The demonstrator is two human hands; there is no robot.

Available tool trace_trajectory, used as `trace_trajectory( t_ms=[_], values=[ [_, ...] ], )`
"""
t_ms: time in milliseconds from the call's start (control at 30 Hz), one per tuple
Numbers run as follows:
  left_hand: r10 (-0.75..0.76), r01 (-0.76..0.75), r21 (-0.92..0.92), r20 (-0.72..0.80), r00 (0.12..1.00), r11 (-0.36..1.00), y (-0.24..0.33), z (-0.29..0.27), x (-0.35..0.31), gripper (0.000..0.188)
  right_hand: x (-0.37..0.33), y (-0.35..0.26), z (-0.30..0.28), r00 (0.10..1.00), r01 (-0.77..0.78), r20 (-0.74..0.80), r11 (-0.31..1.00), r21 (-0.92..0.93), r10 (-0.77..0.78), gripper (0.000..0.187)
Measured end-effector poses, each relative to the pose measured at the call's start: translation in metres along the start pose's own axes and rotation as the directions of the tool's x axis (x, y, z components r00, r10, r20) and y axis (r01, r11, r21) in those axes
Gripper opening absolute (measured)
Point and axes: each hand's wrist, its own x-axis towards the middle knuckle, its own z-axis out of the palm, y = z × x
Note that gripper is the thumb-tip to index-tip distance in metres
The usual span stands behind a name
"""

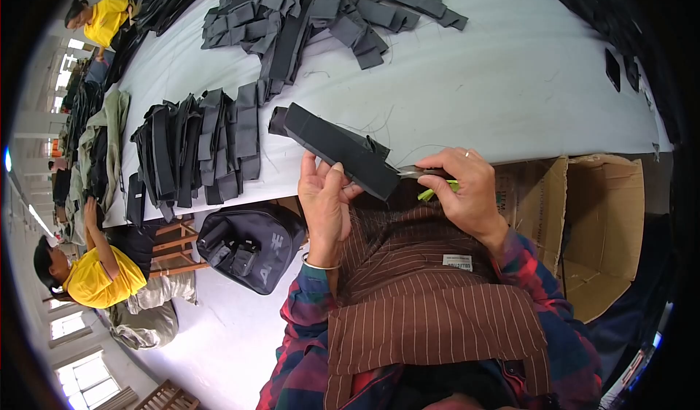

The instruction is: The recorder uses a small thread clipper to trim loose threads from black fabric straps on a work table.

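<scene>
A folded strip of dark grey fabric [339,149] is held up over the table's near edge, my left hand [325,200] gripping it from below between thumb and fingers. At the strip's right end, the metal tip of a pair of thread snips [413,171] meets or nearly meets the cloth. My right hand [467,193] is closed around the snips, and bright green material [440,190] shows under its fingers. Loose dark threads trail from the strip. Left of it, a row of stacked dark fabric pieces [197,144] lies along the table edge.
A large heap of similar dark pieces [313,9] covers the far part of the white table [437,89]. A black phone-like object [612,70] lies far right. Below stand an open cardboard box [601,227] and a black bag [273,246]. Two people in yellow shirts [117,279] work at left.
</scene>
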Motion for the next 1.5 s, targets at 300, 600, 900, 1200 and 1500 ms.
trace_trajectory(
  t_ms=[300, 600, 900, 1200, 1500],
  values=[
    [-0.012, 0.012, 0.022, 0.004, 1.0, 1.0, 0.006, 0.004, 0.001, 0.047, 0.002, 0.002, 0.0, 0.997, 0.06, 0.055, 0.998, -0.013, -0.059, 0.013],
    [-0.284, 0.128, 0.43, 0.322, 0.903, 0.894, 0.015, -0.011, 0.004, 0.054, 0.023, -0.003, -0.012, 0.975, -0.221, 0.058, 0.94, 0.26, 0.214, 0.039],
    [-0.484, 0.087, 0.659, 0.45, 0.751, 0.747, 0.048, -0.005, 0.011, 0.043, 0.028, 0.038, -0.016, 0.772, -0.62, 0.52, 0.616, 0.486, 0.366, 0.023],
    [0.144, -0.481, 0.769, 0.467, 0.873, 0.421, 0.041, 0.005, 0.045, 0.039, 0.021, 0.036, 0.001, 0.822, -0.567, 0.479, 0.519, 0.64, 0.308, 0.022],
    [-0.167, 0.104, 0.295, 0.199, 0.966, 0.95, -0.015, 0.017, -0.006, 0.025, 0.027, 0.019, 0.018, 0.782, -0.507, 0.293, 0.288, 0.812, 0.551, 0.023]
  ],
)
